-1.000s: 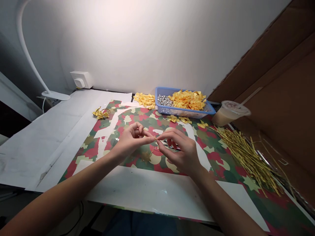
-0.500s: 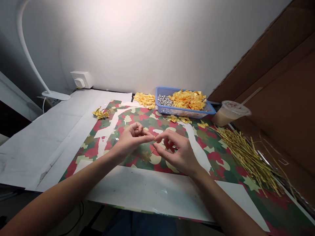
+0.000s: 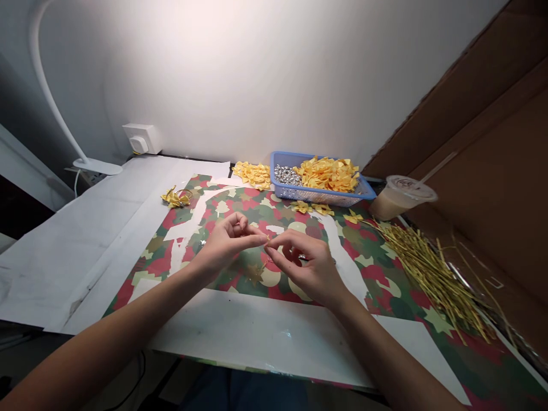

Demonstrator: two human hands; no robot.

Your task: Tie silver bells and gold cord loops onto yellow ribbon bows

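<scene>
My left hand [image 3: 229, 242] and my right hand [image 3: 306, 265] meet fingertip to fingertip over the patterned paper [image 3: 377, 274] at the middle of the table. Between the thumbs and forefingers both pinch a tiny yellow piece [image 3: 266, 238], mostly hidden by the fingers. A small yellow folded bit [image 3: 257, 273] lies on the paper just below the hands. Behind them stands a blue basket [image 3: 319, 196] holding yellow folded pieces [image 3: 327, 173] and silver beads [image 3: 286, 174].
A loose heap of yellow pieces [image 3: 252, 173] lies left of the basket. Gold twist ties [image 3: 428, 268] are piled at the right beside a lidded plastic cup [image 3: 400, 196]. A finished yellow bow [image 3: 175, 197] lies far left. A white lamp base [image 3: 97, 166] and wall socket [image 3: 141, 138] stand at the back.
My right hand has slid a little to the left and its fingers have curled closer onto the yellow piece. My left hand has hardly moved.
</scene>
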